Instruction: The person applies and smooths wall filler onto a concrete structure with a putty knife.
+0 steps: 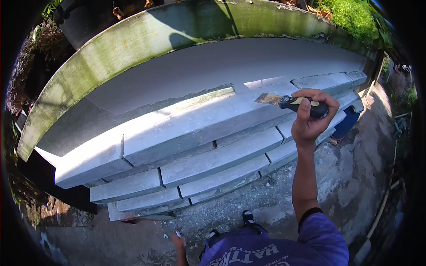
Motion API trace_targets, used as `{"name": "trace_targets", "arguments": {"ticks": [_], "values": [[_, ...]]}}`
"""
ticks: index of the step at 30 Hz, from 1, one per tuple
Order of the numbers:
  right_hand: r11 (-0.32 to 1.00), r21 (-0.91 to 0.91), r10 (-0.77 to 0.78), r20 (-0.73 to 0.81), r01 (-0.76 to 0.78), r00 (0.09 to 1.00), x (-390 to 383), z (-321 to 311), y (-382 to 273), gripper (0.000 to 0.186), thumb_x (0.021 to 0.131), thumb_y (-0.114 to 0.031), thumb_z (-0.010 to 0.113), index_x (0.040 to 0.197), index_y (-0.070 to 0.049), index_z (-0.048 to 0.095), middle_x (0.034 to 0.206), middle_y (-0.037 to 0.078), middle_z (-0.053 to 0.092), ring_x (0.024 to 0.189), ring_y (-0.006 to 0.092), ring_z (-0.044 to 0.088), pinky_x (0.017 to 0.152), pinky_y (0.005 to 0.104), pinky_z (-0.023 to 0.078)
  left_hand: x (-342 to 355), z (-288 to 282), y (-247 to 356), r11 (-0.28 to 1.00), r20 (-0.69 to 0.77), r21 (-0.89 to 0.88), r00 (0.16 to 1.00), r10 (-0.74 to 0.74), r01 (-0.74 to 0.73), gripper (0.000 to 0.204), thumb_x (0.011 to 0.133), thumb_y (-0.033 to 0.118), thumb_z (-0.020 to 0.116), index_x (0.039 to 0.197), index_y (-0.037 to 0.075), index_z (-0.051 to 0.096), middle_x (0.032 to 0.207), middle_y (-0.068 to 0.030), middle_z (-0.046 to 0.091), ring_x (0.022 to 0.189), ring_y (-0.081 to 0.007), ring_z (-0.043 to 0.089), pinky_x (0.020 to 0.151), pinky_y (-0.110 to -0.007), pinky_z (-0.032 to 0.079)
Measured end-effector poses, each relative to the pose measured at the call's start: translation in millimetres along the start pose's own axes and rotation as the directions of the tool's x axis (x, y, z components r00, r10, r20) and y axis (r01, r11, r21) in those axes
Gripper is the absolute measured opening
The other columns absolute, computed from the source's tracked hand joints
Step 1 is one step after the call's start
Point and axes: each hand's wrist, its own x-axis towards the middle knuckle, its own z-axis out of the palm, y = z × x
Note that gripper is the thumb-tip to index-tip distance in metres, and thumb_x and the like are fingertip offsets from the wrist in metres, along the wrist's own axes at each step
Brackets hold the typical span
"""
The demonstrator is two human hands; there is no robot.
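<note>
My right hand (313, 117) is wrapped round the black handle of a scraper (271, 99), whose flat blade has a worn, stained face and points left. The blade is over the top course of a stepped grey block wall (191, 128); whether it touches the surface I cannot tell. Low down on the left, my left hand (179, 244) hangs beside my body with its fingers closed. A small whitish thing shows at its fingertips, too small to name.
Above the blocks curves a moss-stained concrete rim (111, 53), with plants (350, 20) behind it. A smooth pale panel (195, 66) lies between rim and blocks. A blue container (348, 122) stands at the wall's right end. Rough concrete ground (337, 177) surrounds my feet.
</note>
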Motion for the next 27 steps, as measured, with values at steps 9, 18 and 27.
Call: {"name": "trace_targets", "arguments": {"ticks": [9, 18, 27], "values": [[0.953, -0.126, -0.269, 0.072, 0.276, 0.960, 35, 113, 24, 0.034, 0.086, -0.019, 0.072, 0.100, -0.006, 0.044, 0.065, 0.003, 0.056, 0.047, 0.0148, 0.058, 0.044, 0.0274, 0.044, -7, 24, 54, 0.986, -0.037, -0.167, 0.999, -0.031, 0.024, 0.060, 0.078, -0.014, 0.049, 0.136, -0.001, 0.044, 0.120, -0.0183, 0.063, 0.113, -0.0272, 0.058, 0.098, -0.034, 0.041], [0.948, -0.218, -0.235, 0.015, 0.233, 0.972, 43, 125, 26, 0.031, 0.085, -0.019, 0.072, 0.096, -0.007, 0.045, 0.056, 0.002, 0.051, 0.043, 0.0168, 0.058, 0.040, 0.0284, 0.042, 14, 13, 125, 0.947, -0.050, -0.321, 0.999, -0.003, -0.013, 0.063, 0.077, -0.015, 0.047, 0.138, 0.001, 0.044, 0.124, -0.0175, 0.061, 0.117, -0.0264, 0.057, 0.100, -0.034, 0.038], [0.951, -0.205, -0.234, 0.008, 0.230, 0.972, 45, 128, 19, 0.031, 0.085, -0.020, 0.072, 0.097, -0.006, 0.046, 0.058, 0.003, 0.052, 0.043, 0.0168, 0.057, 0.041, 0.0280, 0.044, 67, 2, 214, 0.923, -0.201, -0.148, 0.925, 0.323, -0.355, 0.046, 0.084, -0.005, 0.048, 0.129, 0.003, 0.054, 0.118, -0.0168, 0.064, 0.111, -0.0335, 0.058, 0.100, -0.039, 0.040]]}}
